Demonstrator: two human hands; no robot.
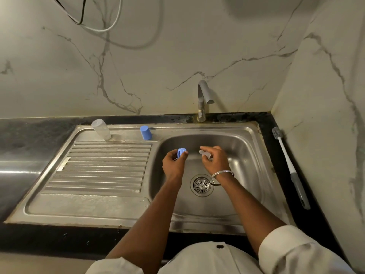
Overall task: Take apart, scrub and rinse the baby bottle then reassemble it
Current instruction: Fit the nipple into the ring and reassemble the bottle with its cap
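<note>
Leaning over a steel sink (246, 135), we saw a long brush (286, 159) lying on the counter to its right. A clear bottle (101, 129) stood at the drainboard's back edge, a blue cap (146, 132) near it. Over the basin, our left hand (173, 165) pinched the blue ring (181, 152); our right hand (216, 159) pinched the clear nipple (204, 153).

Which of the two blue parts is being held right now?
The ring, held by the left hand over the basin; the cap stands untouched at the back of the drainboard.
</note>
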